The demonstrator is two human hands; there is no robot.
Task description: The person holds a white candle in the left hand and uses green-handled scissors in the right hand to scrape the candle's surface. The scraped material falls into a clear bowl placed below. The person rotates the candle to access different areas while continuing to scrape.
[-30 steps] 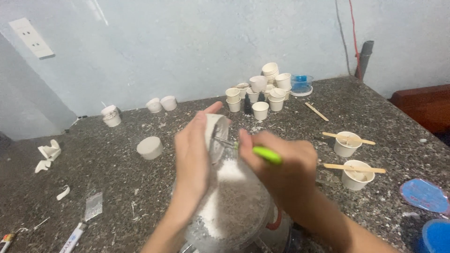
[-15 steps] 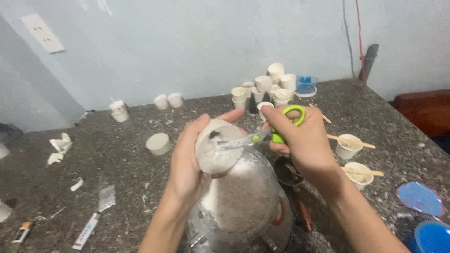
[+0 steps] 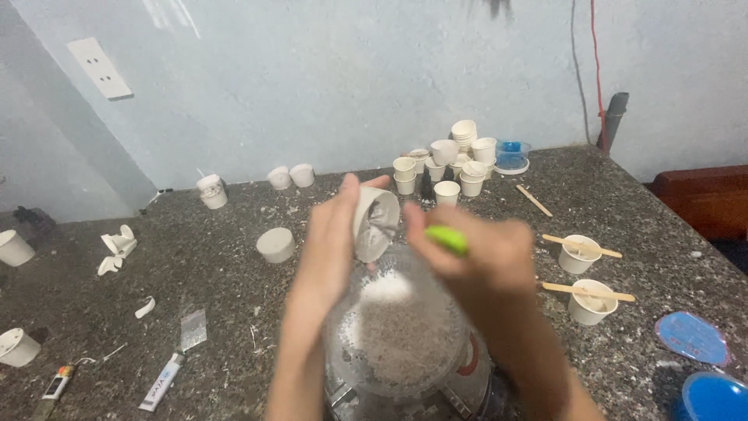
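My left hand (image 3: pixel 331 242) grips a small white paper cup (image 3: pixel 375 224), tilted on its side with its mouth facing right, above a clear round container (image 3: pixel 397 335) that holds white-grey powder. My right hand (image 3: pixel 479 253) is closed on a tool with a green handle (image 3: pixel 448 239), right next to the cup's mouth; the tool's working end is hidden by my fingers. Both hands hover over the container near the front edge of the dark speckled stone counter (image 3: pixel 234 296).
A cluster of small white cups (image 3: pixel 448 164) and a blue-lidded tub (image 3: pixel 512 154) stand at the back. Two cups with wooden sticks (image 3: pixel 588 273) sit right. Blue lids (image 3: pixel 693 339) lie front right. A white mould (image 3: pixel 276 244), a tube (image 3: pixel 160 380) and a lighter (image 3: pixel 56 382) lie left.
My right hand has come down from beside the cup's far edge to in front of its mouth, its fingers now covering the tool. The cup stays tilted over the container.
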